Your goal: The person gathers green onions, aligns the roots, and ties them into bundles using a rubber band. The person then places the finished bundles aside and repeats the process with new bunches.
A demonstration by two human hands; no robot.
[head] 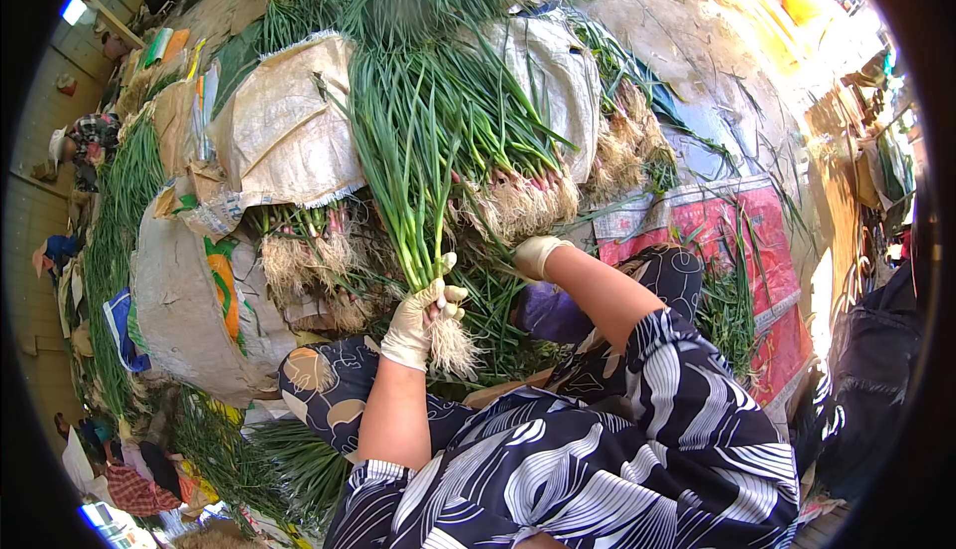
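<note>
My left hand, in a pale thin glove, grips a small bunch of spring onions just above their pinkish-white bases. Their stringy white roots hang below the fingers, and the long green leaves reach away over the pile. My right hand, also gloved, is at the root end of a large heap of spring onions. A thin green strand runs down to its fingers. The fingertips are turned away, so whether they hold that strand is unclear.
Woven sacks cover more spring onions at the left, and another pale sack lies right of the heap. Loose leaves litter the ground between my knees. A red printed sack lies at the right. People sit along the far left.
</note>
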